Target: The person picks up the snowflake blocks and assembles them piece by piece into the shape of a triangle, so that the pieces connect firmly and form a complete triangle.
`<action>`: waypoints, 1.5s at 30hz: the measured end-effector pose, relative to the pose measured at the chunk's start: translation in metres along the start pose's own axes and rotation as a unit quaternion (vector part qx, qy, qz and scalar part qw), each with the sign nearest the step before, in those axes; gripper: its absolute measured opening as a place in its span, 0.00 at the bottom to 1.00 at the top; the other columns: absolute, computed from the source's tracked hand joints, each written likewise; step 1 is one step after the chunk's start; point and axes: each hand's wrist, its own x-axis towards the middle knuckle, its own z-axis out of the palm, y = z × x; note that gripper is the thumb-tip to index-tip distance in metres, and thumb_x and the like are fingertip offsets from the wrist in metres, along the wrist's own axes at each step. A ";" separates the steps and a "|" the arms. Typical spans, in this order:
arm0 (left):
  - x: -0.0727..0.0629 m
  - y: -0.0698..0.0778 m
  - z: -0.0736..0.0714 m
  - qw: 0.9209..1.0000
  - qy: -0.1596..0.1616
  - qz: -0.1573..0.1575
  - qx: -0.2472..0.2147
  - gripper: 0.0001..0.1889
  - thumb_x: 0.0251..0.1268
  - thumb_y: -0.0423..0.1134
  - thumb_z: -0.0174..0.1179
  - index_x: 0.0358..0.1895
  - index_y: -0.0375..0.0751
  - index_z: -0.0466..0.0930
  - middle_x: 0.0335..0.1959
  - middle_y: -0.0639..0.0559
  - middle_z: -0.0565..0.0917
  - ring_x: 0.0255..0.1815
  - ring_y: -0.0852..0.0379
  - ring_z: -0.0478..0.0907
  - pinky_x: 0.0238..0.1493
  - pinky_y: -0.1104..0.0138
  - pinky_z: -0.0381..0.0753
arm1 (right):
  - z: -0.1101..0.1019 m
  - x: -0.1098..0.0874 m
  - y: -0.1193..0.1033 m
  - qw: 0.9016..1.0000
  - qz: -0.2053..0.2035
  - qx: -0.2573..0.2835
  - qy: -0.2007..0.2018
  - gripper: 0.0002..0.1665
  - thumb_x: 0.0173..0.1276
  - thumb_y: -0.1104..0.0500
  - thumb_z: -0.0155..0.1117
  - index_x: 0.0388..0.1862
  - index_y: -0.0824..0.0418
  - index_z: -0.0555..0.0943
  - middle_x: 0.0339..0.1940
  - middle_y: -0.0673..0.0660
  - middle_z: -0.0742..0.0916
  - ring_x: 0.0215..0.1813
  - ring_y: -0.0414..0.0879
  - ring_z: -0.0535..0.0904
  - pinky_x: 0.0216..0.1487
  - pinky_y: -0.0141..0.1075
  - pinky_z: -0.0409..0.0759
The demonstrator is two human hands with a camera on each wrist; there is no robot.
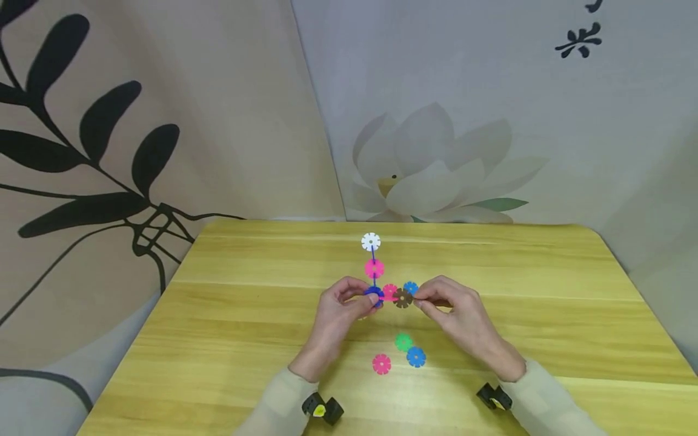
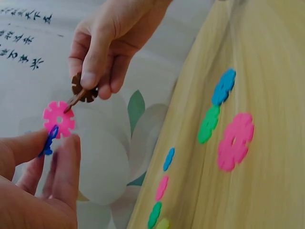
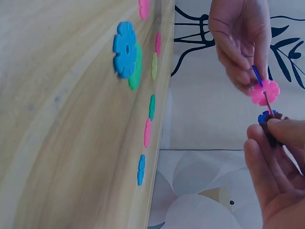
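Note:
Linked notched plastic discs stretch between the two hands, raised off the tabletop in both wrist views. My left hand (image 1: 339, 310) pinches a dark blue notched disc (image 1: 372, 296) between thumb and fingers. From that disc a row runs away from me, with a pink disc (image 1: 374, 269) midway and a white disc (image 1: 371, 241) at its end, joined by blue discs seen edge-on. On the right side, another pink disc (image 2: 59, 119) links the dark blue disc to a brown notched disc (image 1: 403, 298). My right hand (image 1: 457, 310) pinches brown disc pieces by thumb and fingers, its fingertips partly covering them.
On the wooden table (image 1: 218, 339), loose green (image 1: 403, 342), blue (image 1: 416, 357) and pink (image 1: 382, 364) discs lie nearest me. Farther back are another blue disc (image 1: 411, 287) and a pink one (image 1: 389, 290), partly hidden behind the linked discs. A printed backdrop (image 1: 262, 109) stands behind the table.

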 end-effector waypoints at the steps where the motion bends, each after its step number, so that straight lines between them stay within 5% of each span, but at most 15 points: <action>1: 0.000 -0.001 0.001 1.000 -0.001 0.001 -0.009 0.12 0.66 0.26 0.67 0.50 0.27 0.77 0.47 0.39 0.84 0.44 0.51 0.88 0.51 0.60 0.87 | 0.001 0.000 0.000 1.000 -0.002 -0.002 0.007 0.16 0.60 0.76 0.75 0.38 0.56 0.88 0.39 0.48 0.89 0.40 0.41 0.87 0.43 0.30 0.86; 11: -0.002 -0.002 0.003 0.995 -0.063 -0.008 -0.080 0.09 0.75 0.24 0.57 0.52 0.32 0.70 0.61 0.28 0.81 0.59 0.41 0.84 0.57 0.59 0.83 | 0.006 -0.001 0.001 0.996 -0.067 -0.026 0.050 0.18 0.51 0.80 0.77 0.35 0.61 0.87 0.38 0.52 0.89 0.38 0.49 0.88 0.44 0.25 0.84; 23: -0.002 -0.002 0.002 0.995 -0.083 0.001 -0.063 0.09 0.76 0.21 0.51 0.54 0.29 0.67 0.62 0.30 0.81 0.63 0.43 0.82 0.60 0.59 0.81 | 0.005 -0.006 0.003 0.999 -0.029 -0.039 0.002 0.22 0.52 0.80 0.76 0.42 0.60 0.87 0.46 0.52 0.88 0.45 0.46 0.87 0.51 0.26 0.82; 30: -0.002 -0.001 0.003 0.990 -0.119 -0.008 -0.079 0.22 0.68 0.22 0.51 0.63 0.31 0.61 0.65 0.32 0.79 0.65 0.41 0.80 0.62 0.58 0.81 | 0.006 -0.003 0.004 0.994 -0.084 -0.056 0.040 0.20 0.49 0.79 0.79 0.36 0.59 0.88 0.41 0.51 0.90 0.41 0.48 0.88 0.51 0.24 0.81; 38: 0.000 0.000 0.003 0.991 -0.123 -0.046 -0.003 0.49 0.66 0.40 0.72 0.82 0.40 0.47 0.63 0.42 0.83 0.64 0.46 0.81 0.70 0.54 0.74 | 0.007 -0.001 0.002 0.993 -0.112 -0.028 0.033 0.22 0.46 0.81 0.78 0.36 0.61 0.87 0.40 0.55 0.90 0.40 0.51 0.88 0.52 0.25 0.82; 45: 0.003 -0.002 0.007 0.990 -0.117 -0.016 0.073 0.35 0.63 0.35 0.74 0.72 0.39 0.69 0.56 0.42 0.86 0.59 0.46 0.83 0.60 0.60 0.81 | 0.010 -0.001 0.000 0.994 -0.101 -0.033 0.012 0.23 0.48 0.81 0.78 0.37 0.59 0.87 0.41 0.51 0.89 0.42 0.49 0.88 0.54 0.24 0.81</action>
